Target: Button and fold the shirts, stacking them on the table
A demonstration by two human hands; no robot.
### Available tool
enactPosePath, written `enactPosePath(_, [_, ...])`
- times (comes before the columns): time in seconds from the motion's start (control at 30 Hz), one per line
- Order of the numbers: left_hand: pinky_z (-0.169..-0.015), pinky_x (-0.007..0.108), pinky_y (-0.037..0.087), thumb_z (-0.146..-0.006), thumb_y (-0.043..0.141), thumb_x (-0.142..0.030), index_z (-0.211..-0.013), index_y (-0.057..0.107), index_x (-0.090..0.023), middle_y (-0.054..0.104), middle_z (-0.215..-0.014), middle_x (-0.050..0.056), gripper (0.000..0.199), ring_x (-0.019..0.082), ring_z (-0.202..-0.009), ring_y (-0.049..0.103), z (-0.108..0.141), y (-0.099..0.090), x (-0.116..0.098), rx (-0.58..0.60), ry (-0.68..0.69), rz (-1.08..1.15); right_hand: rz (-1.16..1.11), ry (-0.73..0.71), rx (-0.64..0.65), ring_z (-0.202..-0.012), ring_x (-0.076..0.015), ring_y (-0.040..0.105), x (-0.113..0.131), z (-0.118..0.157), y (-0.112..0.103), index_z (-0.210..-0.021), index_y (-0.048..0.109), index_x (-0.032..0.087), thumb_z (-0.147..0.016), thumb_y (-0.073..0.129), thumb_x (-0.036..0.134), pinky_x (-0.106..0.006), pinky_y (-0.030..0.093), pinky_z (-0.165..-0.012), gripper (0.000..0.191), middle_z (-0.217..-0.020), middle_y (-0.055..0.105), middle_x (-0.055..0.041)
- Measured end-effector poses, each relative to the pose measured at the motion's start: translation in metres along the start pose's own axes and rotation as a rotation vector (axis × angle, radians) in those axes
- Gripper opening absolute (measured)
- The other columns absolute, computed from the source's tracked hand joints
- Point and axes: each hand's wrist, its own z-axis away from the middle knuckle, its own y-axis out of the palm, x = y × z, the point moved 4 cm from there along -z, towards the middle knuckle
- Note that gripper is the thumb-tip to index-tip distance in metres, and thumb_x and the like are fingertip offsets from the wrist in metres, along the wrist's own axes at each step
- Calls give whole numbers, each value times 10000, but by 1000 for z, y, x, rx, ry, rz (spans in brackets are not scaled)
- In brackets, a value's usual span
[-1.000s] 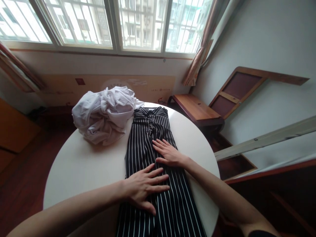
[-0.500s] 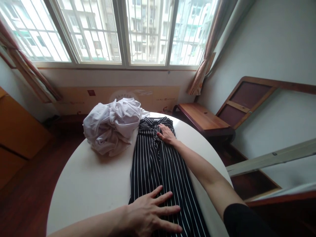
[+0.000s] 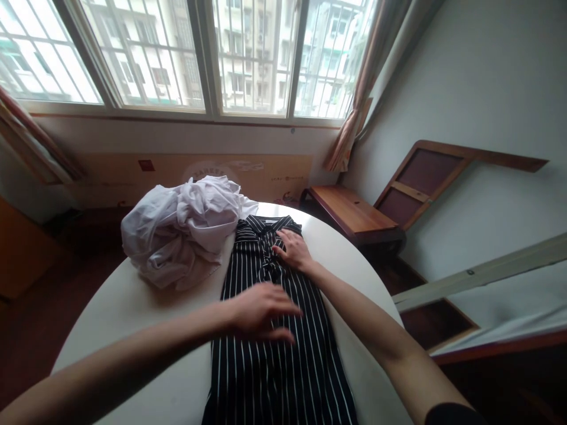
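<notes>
A black garment with white stripes (image 3: 274, 372) lies lengthwise on the round white table (image 3: 106, 324), its collar at the far end. My right hand (image 3: 295, 251) rests on its upper part, just right of the gathered knot at the front, fingers spread. Over the middle of the garment is my left hand (image 3: 266, 313), slightly blurred, fingers apart and holding nothing. It appears raised above the cloth. A crumpled white cloth (image 3: 181, 230) is heaped on the table to the left of the collar.
Behind the table, a wooden bench (image 3: 354, 209) stands at the right, near a wooden frame (image 3: 416, 177) by the wall. Barred windows (image 3: 252, 59) with curtains (image 3: 348, 141) are beyond. A pale rail (image 3: 487, 268) crosses at the right.
My left hand has lifted and moved up the garment toward the collar. My right hand stays on the upper part. The view has shifted slightly, so the table and cloth appear further left.
</notes>
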Motion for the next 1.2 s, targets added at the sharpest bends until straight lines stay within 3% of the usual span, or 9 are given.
enactPosePath(0.1, [-920,395,445,-912,480,-320,-1161,596,-202,643,-1168,77,300,218,-1058,587,-40,-38,93,-231,-321,-312,75,117,-74,-1421,-283,141,-19,-9,-4,-1463,258,83,-915,296,574,-431,103,-1140,737,-1541,180,-153])
enactPosePath(0.2, [-986,396,395,-874,443,-134,-1289,512,-206,536,-1342,81,427,232,-1226,483,-67,-42,167,-155,-513,-480,65,129,147,-1417,-291,159,-31,-12,13,-1459,261,63,-899,305,606,-437,122,-1135,781,-1526,219,-170])
enactPosePath(0.33, [-1017,431,351,-840,481,-136,-1334,474,-244,430,-1438,68,507,263,-1292,412,-85,-21,212,-15,-605,-510,11,138,227,-1412,-277,185,-37,-7,26,-1452,288,96,-888,278,641,-433,123,-1133,784,-1522,242,-158])
enactPosePath(0.53, [-958,380,383,-898,423,-211,-964,694,-179,681,-1056,121,281,248,-1068,588,-97,-16,227,-104,-712,-473,-21,148,145,-1434,-277,58,-40,-9,19,-1428,326,126,-849,297,699,-477,53,-1131,815,-1561,61,-150])
enactPosePath(0.67, [-822,393,459,-961,239,-313,-1096,654,-143,672,-1046,180,469,288,-976,629,-100,-26,236,-218,-890,-465,-30,135,274,-1423,-298,122,-42,-16,21,-1495,146,174,-820,313,732,-504,107,-1115,892,-1554,126,-149])
enactPosePath(0.87, [-969,315,407,-941,337,-450,-1210,609,-271,628,-1226,51,422,213,-1149,556,-102,-15,221,-181,-780,-385,-79,144,161,-1349,-289,307,-52,-33,21,-1369,444,200,-865,435,550,-469,227,-1085,615,-1455,391,-118])
enactPosePath(0.97, [-1109,380,257,-915,393,-494,-1350,475,-290,437,-1438,22,487,220,-1353,340,-85,-11,208,-230,-667,-394,-147,200,85,-1248,-203,451,-64,-38,18,-1243,564,200,-904,412,344,-342,310,-1057,399,-1335,533,-77])
enactPosePath(1.07, [-1138,456,169,-933,277,-528,-1439,343,-192,251,-1529,95,611,266,-1418,181,-49,-17,209,-389,-878,-474,-141,316,-34,-1263,-221,433,-73,-39,13,-1301,501,139,-939,288,303,-372,318,-1053,451,-1373,486,-124])
enactPosePath(1.2, [-1128,485,171,-885,261,-634,-1441,317,-98,228,-1524,159,774,303,-1416,170,-16,-1,221,-160,-1024,-432,-54,215,-75,-1411,-283,165,-60,-41,15,-1461,250,98,-912,333,527,-461,147,-1129,702,-1537,202,-150])
